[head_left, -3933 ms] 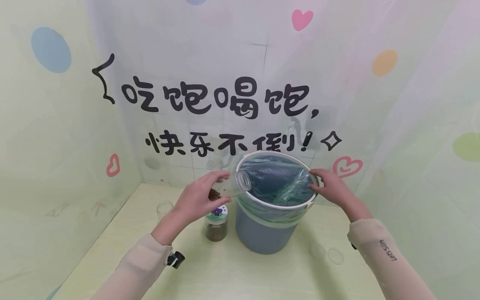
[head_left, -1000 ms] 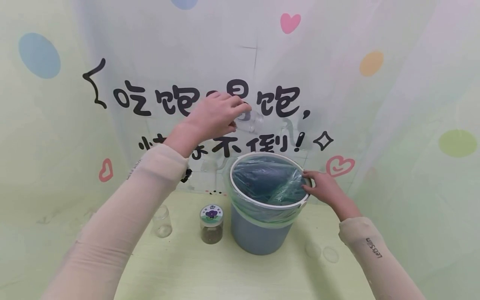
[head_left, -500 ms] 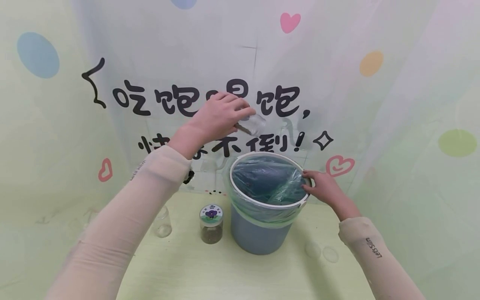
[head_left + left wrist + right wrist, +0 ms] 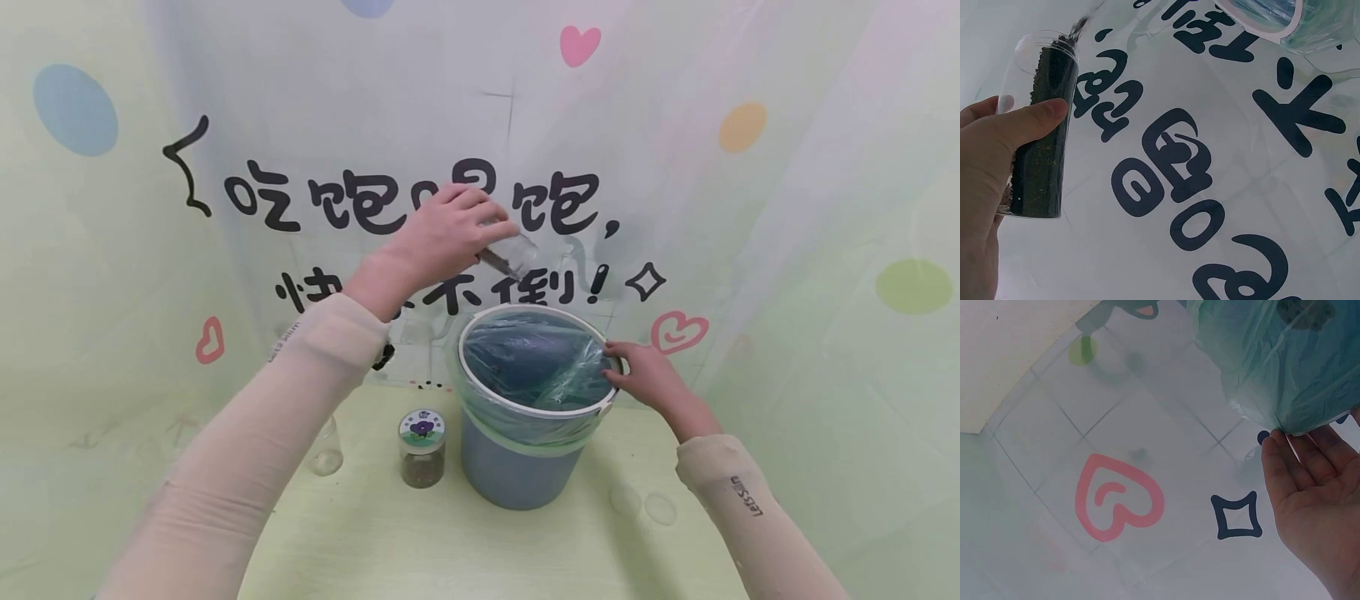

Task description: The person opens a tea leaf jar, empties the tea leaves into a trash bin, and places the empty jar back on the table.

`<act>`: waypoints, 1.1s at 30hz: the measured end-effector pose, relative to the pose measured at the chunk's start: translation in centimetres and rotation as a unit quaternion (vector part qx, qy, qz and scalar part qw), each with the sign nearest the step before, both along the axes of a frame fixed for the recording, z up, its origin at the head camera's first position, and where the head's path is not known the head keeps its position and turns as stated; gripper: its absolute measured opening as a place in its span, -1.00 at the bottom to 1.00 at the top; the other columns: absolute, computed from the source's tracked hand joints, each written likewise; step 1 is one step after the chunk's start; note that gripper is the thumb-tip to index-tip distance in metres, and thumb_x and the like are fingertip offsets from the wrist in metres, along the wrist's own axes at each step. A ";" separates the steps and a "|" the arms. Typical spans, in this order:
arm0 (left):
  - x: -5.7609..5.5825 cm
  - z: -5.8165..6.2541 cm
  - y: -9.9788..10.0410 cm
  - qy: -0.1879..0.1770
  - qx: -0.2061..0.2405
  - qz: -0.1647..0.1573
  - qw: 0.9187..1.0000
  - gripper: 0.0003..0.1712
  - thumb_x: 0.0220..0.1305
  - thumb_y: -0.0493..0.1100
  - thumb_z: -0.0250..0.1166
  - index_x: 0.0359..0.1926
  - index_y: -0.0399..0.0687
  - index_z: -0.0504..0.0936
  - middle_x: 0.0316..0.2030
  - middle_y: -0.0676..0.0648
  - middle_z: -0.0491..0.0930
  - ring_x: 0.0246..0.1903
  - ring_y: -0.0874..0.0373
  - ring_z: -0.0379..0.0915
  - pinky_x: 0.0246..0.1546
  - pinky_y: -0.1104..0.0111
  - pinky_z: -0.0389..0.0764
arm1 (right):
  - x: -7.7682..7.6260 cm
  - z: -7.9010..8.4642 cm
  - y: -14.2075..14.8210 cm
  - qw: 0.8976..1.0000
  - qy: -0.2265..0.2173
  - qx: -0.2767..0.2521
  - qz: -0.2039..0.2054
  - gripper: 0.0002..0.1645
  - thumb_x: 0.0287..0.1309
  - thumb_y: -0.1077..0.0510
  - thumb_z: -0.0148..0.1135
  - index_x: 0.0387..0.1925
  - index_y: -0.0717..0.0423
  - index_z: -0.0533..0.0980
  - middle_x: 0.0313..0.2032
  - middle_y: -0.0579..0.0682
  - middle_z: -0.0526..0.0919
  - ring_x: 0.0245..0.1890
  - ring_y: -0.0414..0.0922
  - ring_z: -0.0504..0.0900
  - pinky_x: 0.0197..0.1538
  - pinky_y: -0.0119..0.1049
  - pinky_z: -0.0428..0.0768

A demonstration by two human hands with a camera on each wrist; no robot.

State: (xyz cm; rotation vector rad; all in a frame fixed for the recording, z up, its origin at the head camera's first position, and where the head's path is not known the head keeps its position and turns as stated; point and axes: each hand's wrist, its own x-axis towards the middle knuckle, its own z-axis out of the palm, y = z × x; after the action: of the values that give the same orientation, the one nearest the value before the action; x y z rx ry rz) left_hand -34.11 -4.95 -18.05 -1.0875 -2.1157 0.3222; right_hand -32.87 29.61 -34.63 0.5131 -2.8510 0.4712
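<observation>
My left hand (image 4: 450,229) grips a clear jar (image 4: 525,250) in the air above the bucket's far left side. The jar leans mouth-down to the right. In the left wrist view, dark crumbly contents (image 4: 1047,134) lie along the jar's lower side, and a blurred stream (image 4: 1080,26) leaves its mouth. My right hand (image 4: 648,375) holds the right rim of the blue-grey bucket (image 4: 517,482), fingers on the outside. A thin green bag (image 4: 562,367) lines the bucket and folds over its edge. The right wrist view shows fingertips (image 4: 1282,434) right at the bag-covered rim.
Left of the bucket stands a lidded jar (image 4: 422,450) with a flower label and dark contents. An uncapped clear glass (image 4: 327,461) is further left, partly behind my sleeve. Clear round discs (image 4: 660,508) lie on the pale table at right. A printed curtain (image 4: 420,100) closes the back.
From low beside the bucket's left rim, my left hand has raised the jar and tipped it further. Over the last second, dark contents slid to its mouth. The right hand stays at the rim.
</observation>
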 end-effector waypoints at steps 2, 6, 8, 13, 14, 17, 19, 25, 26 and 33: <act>-0.1 -0.1 0.1 0.004 -0.001 -0.001 1.000 -0.46 0.27 -0.20 0.36 0.25 0.22 0.50 0.18 0.03 0.58 0.24 -0.02 0.42 0.40 0.13 0.35 | 0.0 0.0 0.0 1.000 -0.001 -0.001 -0.001 -0.54 0.18 0.21 0.33 0.08 0.37 0.58 0.18 0.34 0.58 0.16 0.28 0.58 0.23 0.18 0.54; -0.2 -0.4 0.2 0.017 0.002 -0.008 1.000 -0.49 0.29 -0.23 0.34 0.23 0.22 0.51 0.17 0.02 0.59 0.23 -0.01 0.43 0.42 0.14 0.33 | 0.0 0.0 0.0 1.000 -0.001 -0.001 0.000 -0.54 0.18 0.21 0.33 0.08 0.37 0.58 0.18 0.34 0.58 0.16 0.28 0.58 0.22 0.18 0.54; -0.2 -0.5 0.3 0.025 0.004 -0.015 1.000 -0.50 0.30 -0.28 0.31 0.22 0.21 0.52 0.17 0.01 0.59 0.23 0.00 0.44 0.43 0.15 0.32 | 0.0 0.0 0.0 1.000 0.000 0.000 0.001 -0.54 0.17 0.21 0.33 0.07 0.37 0.58 0.18 0.34 0.58 0.15 0.28 0.59 0.22 0.18 0.54; -0.3 -0.7 0.5 0.038 0.004 -0.026 0.999 -0.46 0.29 -0.40 0.25 0.20 0.20 0.55 0.16 0.00 0.60 0.22 0.00 0.44 0.45 0.16 0.29 | 0.0 -0.1 0.0 1.000 0.002 0.000 0.002 -0.55 0.17 0.21 0.33 0.07 0.37 0.59 0.18 0.34 0.58 0.15 0.28 0.59 0.22 0.18 0.55; -0.3 -0.7 0.6 0.041 0.003 -0.028 0.999 -0.45 0.28 -0.42 0.25 0.20 0.20 0.56 0.16 0.00 0.60 0.22 0.00 0.44 0.45 0.16 0.28 | 0.0 -0.1 0.0 1.000 0.002 0.000 0.002 -0.55 0.17 0.21 0.32 0.07 0.37 0.59 0.18 0.35 0.58 0.15 0.28 0.59 0.22 0.18 0.55; -0.4 -0.9 0.7 0.047 0.000 -0.031 0.998 -0.43 0.25 -0.45 0.27 0.18 0.19 0.58 0.16 0.00 0.60 0.22 0.00 0.43 0.46 0.16 0.27 | 0.0 -0.1 0.0 1.000 0.002 -0.001 0.003 -0.56 0.17 0.21 0.32 0.06 0.37 0.59 0.18 0.35 0.58 0.15 0.29 0.58 0.22 0.18 0.54; -0.3 -0.9 0.7 0.047 -0.003 -0.034 0.998 -0.42 0.23 -0.45 0.28 0.17 0.19 0.58 0.17 0.00 0.59 0.23 0.00 0.42 0.48 0.15 0.25 | 0.0 -0.1 0.0 1.000 0.001 0.000 0.002 -0.56 0.18 0.21 0.32 0.07 0.37 0.59 0.19 0.35 0.58 0.16 0.29 0.58 0.23 0.19 0.54; -0.2 -1.1 0.8 0.043 -0.012 -0.041 0.998 -0.44 0.24 -0.42 0.31 0.18 0.19 0.58 0.17 -0.01 0.58 0.25 0.01 0.40 0.53 0.15 0.18 | 0.1 0.0 -0.1 1.000 -0.001 0.002 0.001 -0.55 0.18 0.21 0.32 0.07 0.37 0.58 0.19 0.35 0.57 0.17 0.29 0.57 0.24 0.19 0.52; -0.2 -1.1 0.8 0.045 -0.014 -0.043 0.998 -0.43 0.24 -0.43 0.30 0.18 0.19 0.58 0.17 -0.01 0.58 0.25 0.02 0.40 0.53 0.16 0.17 | 0.1 0.0 -0.1 1.000 -0.001 0.002 0.000 -0.55 0.18 0.21 0.32 0.07 0.37 0.58 0.19 0.35 0.57 0.17 0.29 0.57 0.25 0.19 0.52; -0.2 -1.2 0.9 0.053 -0.022 -0.054 0.997 -0.39 0.23 -0.49 0.26 0.20 0.18 0.59 0.16 0.01 0.60 0.25 0.04 0.40 0.54 0.19 0.15 | 0.3 -0.1 -0.1 1.000 0.000 0.002 -0.001 -0.56 0.18 0.21 0.32 0.07 0.37 0.59 0.20 0.34 0.57 0.17 0.29 0.57 0.24 0.20 0.52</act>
State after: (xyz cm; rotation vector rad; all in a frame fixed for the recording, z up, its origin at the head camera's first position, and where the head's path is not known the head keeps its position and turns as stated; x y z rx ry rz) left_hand -34.28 -4.07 -19.24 -1.1795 -1.9567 0.3689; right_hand -32.62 29.47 -34.70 0.5123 -2.8529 0.4648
